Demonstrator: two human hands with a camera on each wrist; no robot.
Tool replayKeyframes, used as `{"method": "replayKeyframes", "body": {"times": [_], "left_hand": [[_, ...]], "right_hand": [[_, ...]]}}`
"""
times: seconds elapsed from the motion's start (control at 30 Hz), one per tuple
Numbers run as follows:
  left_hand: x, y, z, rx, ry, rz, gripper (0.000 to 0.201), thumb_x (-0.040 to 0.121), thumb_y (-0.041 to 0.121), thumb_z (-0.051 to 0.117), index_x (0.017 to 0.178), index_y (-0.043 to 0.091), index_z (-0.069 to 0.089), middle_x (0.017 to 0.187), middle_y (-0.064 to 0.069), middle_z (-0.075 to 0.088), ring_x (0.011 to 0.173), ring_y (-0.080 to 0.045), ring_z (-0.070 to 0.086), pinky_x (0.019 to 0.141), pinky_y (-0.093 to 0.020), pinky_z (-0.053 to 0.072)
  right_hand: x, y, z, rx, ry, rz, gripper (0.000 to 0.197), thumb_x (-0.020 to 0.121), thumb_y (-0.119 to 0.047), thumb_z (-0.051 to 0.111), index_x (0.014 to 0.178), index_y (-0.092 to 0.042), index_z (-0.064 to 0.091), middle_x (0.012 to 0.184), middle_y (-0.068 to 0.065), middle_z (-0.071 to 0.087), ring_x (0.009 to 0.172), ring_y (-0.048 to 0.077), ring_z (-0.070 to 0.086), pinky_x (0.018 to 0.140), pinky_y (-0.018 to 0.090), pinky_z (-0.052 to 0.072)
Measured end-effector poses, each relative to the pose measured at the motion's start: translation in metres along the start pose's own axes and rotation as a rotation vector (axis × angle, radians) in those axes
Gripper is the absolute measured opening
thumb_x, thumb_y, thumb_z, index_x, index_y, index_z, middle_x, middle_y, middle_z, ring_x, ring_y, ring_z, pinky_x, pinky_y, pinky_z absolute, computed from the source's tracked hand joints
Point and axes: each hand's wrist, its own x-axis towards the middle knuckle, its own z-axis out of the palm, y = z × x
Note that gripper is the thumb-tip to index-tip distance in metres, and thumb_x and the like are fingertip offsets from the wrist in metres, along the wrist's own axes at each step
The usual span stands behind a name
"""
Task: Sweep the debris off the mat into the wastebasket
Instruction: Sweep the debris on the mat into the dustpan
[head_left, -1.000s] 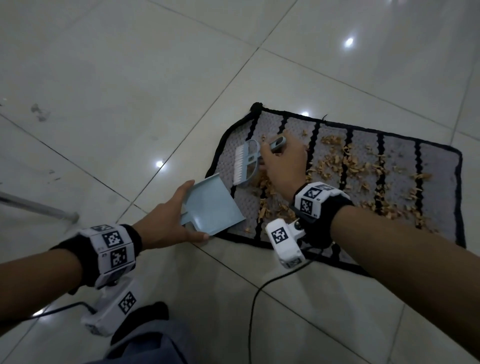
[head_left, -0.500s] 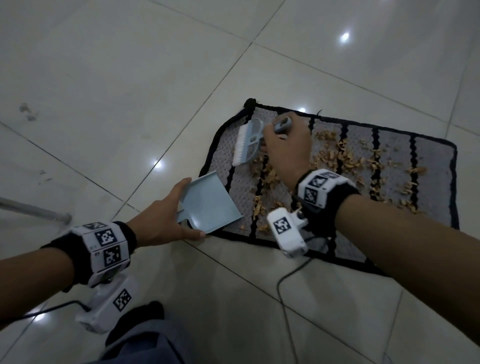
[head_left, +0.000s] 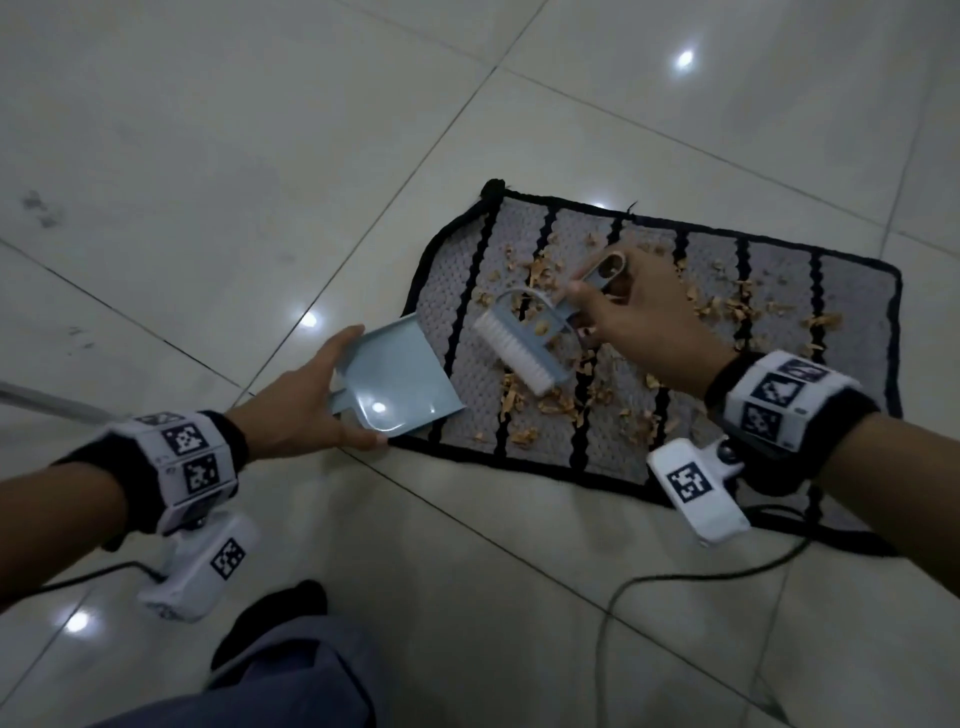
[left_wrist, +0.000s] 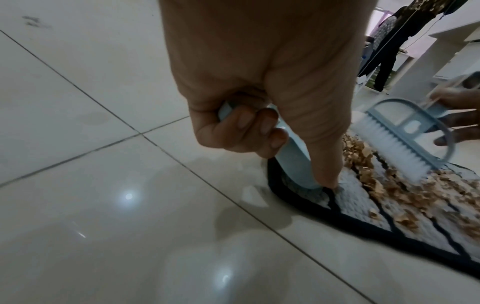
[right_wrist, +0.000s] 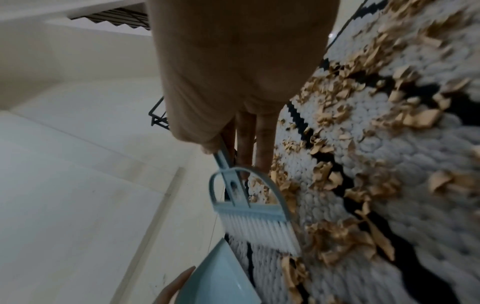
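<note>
A grey mat (head_left: 852, 312) with black stripes and a black border lies on the tiled floor, strewn with tan debris (head_left: 550, 400). My left hand (head_left: 306, 400) grips the handle of a pale blue dustpan (head_left: 400, 384), whose lip rests on the mat's left edge. My right hand (head_left: 639, 312) holds the handle of a small blue brush (head_left: 519, 348) with white bristles, its bristles down on the mat just right of the dustpan. In the left wrist view my fingers (left_wrist: 249, 131) curl round the dustpan handle (left_wrist: 291, 156). The brush (right_wrist: 254, 218) and debris (right_wrist: 335, 238) show beside the dustpan (right_wrist: 221, 279). No wastebasket is in view.
Glossy white floor tiles (head_left: 208, 156) surround the mat. A black cable (head_left: 675, 582) trails over the floor near my right wrist. My knee in grey cloth (head_left: 260, 675) is at the bottom. A metal leg (head_left: 47, 400) lies at the far left.
My right hand has drawn the brush from the mat's far left corner down toward the dustpan, dragging debris with it. The left hand and dustpan have stayed in place.
</note>
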Motion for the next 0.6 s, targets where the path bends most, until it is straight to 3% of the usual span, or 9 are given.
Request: {"method": "replayKeyframes", "body": {"times": [0.13,0.23,0.3,0.37,0.4,0.5,0.6], "left_hand": [[-0.003,-0.005,-0.003,0.032,-0.013,-0.006,0.127,0.061,0.050,0.088,0.153,0.042,0.000,0.130,-0.005,0.054,0.100,-0.022,0.060,0.090,-0.034,0.046],[-0.008,-0.006,0.000,0.025,-0.003,-0.009,0.128,0.060,0.051,0.088,0.153,0.042,0.001,0.136,-0.006,0.051,0.107,-0.025,0.059,0.093,-0.036,0.046],[-0.012,-0.006,0.003,0.037,-0.015,-0.008,0.127,0.061,0.051,0.088,0.153,0.042,0.000,0.128,-0.007,0.054,0.101,-0.023,0.061,0.086,-0.033,0.046],[-0.016,-0.006,0.008,0.050,-0.029,-0.005,0.127,0.063,0.050,0.087,0.153,0.041,-0.001,0.123,-0.005,0.055,0.096,-0.022,0.061,0.081,-0.031,0.045],[-0.017,-0.006,0.010,0.049,-0.035,-0.001,0.127,0.063,0.049,0.088,0.153,0.041,-0.001,0.124,-0.005,0.054,0.097,-0.022,0.061,0.082,-0.031,0.045],[-0.020,-0.006,0.015,0.043,-0.048,0.009,0.127,0.063,0.047,0.088,0.153,0.040,-0.001,0.127,-0.003,0.049,0.100,-0.023,0.060,0.083,-0.031,0.045],[-0.021,-0.007,0.017,0.046,-0.051,0.015,0.127,0.063,0.047,0.088,0.153,0.039,0.000,0.127,-0.004,0.050,0.097,-0.023,0.060,0.082,-0.030,0.045]], "right_hand": [[-0.011,-0.004,-0.004,-0.203,-0.244,-0.038,0.012,0.095,-0.019,0.061,0.098,-0.008,0.062,0.096,0.005,0.070,0.088,0.017,0.068,0.076,0.043,0.060],[-0.012,-0.011,0.001,-0.322,-0.411,-0.075,0.014,0.094,-0.024,0.062,0.096,-0.010,0.061,0.094,0.008,0.068,0.086,0.025,0.066,0.075,0.048,0.057],[-0.012,-0.013,0.007,-0.382,-0.452,-0.098,0.017,0.094,-0.023,0.063,0.095,-0.006,0.060,0.092,0.008,0.066,0.078,0.017,0.062,0.068,0.035,0.055],[-0.012,-0.013,0.013,-0.441,-0.435,-0.128,0.017,0.095,-0.022,0.063,0.096,-0.005,0.061,0.090,0.004,0.063,0.070,0.004,0.054,0.061,0.023,0.044],[-0.011,-0.012,0.014,-0.462,-0.414,-0.142,0.015,0.095,-0.022,0.063,0.095,-0.007,0.061,0.089,0.003,0.062,0.070,0.004,0.053,0.062,0.025,0.044],[-0.001,-0.010,0.008,-0.480,-0.274,-0.131,0.013,0.094,-0.023,0.063,0.093,-0.010,0.059,0.090,0.007,0.064,0.079,0.023,0.059,0.071,0.048,0.052],[0.004,-0.016,-0.004,-0.425,-0.153,-0.143,0.011,0.093,-0.018,0.064,0.097,-0.008,0.062,0.096,0.009,0.067,0.089,0.027,0.063,0.080,0.051,0.054]]}}
